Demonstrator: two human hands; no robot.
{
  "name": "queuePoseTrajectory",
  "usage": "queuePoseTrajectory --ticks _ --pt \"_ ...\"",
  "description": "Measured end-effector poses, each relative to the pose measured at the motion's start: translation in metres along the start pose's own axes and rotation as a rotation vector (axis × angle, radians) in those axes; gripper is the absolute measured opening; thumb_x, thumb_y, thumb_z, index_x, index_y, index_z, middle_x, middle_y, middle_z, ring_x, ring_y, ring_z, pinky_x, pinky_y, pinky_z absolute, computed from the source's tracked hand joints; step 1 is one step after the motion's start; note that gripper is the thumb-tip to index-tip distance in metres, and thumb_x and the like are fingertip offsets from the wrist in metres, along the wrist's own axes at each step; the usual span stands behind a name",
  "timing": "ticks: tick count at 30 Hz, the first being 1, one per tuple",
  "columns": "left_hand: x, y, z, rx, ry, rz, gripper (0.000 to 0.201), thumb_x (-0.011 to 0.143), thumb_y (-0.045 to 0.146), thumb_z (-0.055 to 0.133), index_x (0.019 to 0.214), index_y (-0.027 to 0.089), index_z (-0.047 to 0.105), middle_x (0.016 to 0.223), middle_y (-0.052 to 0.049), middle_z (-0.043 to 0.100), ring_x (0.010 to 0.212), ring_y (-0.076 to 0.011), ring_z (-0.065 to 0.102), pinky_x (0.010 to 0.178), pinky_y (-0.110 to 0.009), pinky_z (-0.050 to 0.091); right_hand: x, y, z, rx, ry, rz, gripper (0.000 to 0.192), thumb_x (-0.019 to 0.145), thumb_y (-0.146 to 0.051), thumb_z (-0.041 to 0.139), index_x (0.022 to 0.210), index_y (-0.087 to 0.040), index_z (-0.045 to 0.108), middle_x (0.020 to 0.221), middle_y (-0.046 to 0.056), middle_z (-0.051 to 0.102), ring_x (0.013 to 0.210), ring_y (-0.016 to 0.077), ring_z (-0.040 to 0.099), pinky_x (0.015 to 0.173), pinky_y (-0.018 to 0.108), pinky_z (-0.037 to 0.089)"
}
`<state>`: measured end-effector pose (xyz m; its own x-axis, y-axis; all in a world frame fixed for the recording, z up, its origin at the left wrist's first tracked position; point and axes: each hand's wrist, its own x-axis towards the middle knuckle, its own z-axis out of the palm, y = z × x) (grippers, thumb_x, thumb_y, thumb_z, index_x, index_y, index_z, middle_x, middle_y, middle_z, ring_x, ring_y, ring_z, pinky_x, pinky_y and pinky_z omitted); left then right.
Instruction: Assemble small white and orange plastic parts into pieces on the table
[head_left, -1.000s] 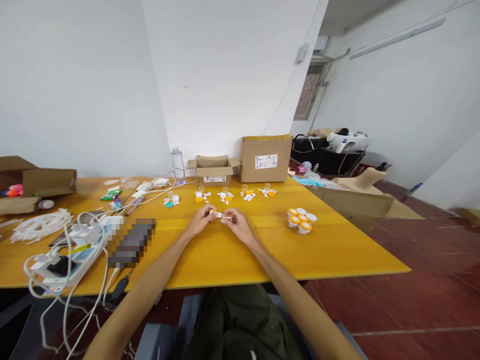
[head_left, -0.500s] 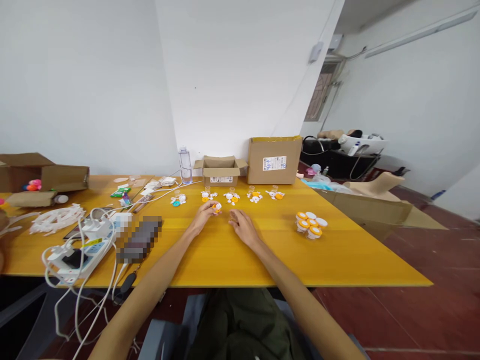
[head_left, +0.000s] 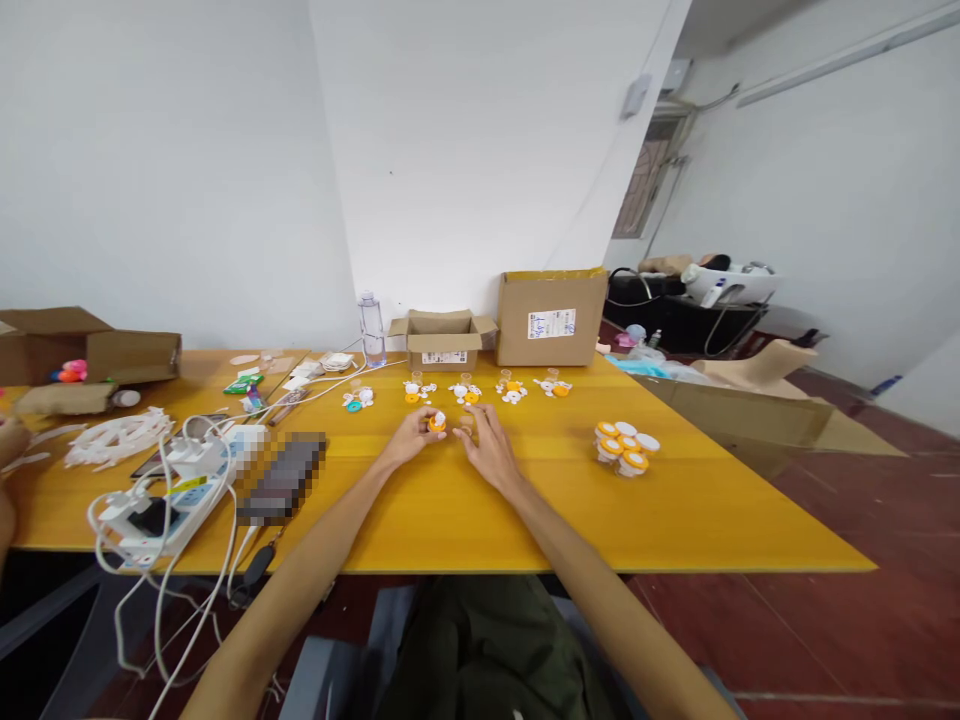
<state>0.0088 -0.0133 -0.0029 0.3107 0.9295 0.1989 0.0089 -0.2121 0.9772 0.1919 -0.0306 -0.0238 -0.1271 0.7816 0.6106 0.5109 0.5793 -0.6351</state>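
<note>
A small orange-and-white piece (head_left: 436, 423) was pinched in the fingertips of the left hand (head_left: 411, 438), near the middle of the yellow table (head_left: 675, 510). The right hand (head_left: 487, 447) was held just beside it, fingers loosely spread, gripping nothing. Toward the right edge, a cluster of orange- and white-lidded jars (head_left: 624, 447) was stood. At the far edge, an open cardboard box (head_left: 442, 340) was set; its contents could not be seen.

Small orange-and-white plastic piece (head_left: 436, 423), pinched in left fingertips, just above yellow table
</note>
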Motion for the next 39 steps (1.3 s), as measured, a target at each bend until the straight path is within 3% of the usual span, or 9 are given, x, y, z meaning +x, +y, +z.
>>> queuePoseTrajectory --ticks 6,17,39 --pt "-0.002 -0.003 0.006 0.121 -0.038 0.043 0.042 0.064 0.036 0.083 0.093 0.018 0.059 0.086 -0.001 0.067 0.08 -0.0157 0.064 0.079 -0.03 0.052 -0.001 -0.018 0.001 0.094 -0.079 -0.01 0.018 0.087 -0.03 0.055 0.103 -0.026 0.062 0.097 0.005 0.063 0.082 0.0206 0.06 0.082 0.036 0.052" --pt "-0.012 0.014 0.012 0.435 -0.064 0.172 0.026 0.072 0.039 0.075 0.086 0.02 0.064 0.072 0.003 0.062 0.067 -0.0134 0.053 0.066 -0.026 0.046 0.001 -0.016 0.003 0.182 -0.121 0.07 0.005 0.081 -0.027 0.056 0.085 -0.025 0.058 0.084 0.001 0.065 0.072 0.0185 0.059 0.073 0.033 0.049" --pt "-0.011 0.01 0.014 0.254 -0.078 0.084 0.038 0.062 0.045 0.081 0.082 0.018 0.063 0.065 0.005 0.056 0.06 -0.0105 0.048 0.061 -0.024 0.041 0.001 -0.014 0.002 0.201 -0.116 0.067 0.003 0.078 -0.022 0.057 0.075 -0.025 0.057 0.078 0.0 0.065 0.073 0.0178 0.061 0.072 0.03 0.048"
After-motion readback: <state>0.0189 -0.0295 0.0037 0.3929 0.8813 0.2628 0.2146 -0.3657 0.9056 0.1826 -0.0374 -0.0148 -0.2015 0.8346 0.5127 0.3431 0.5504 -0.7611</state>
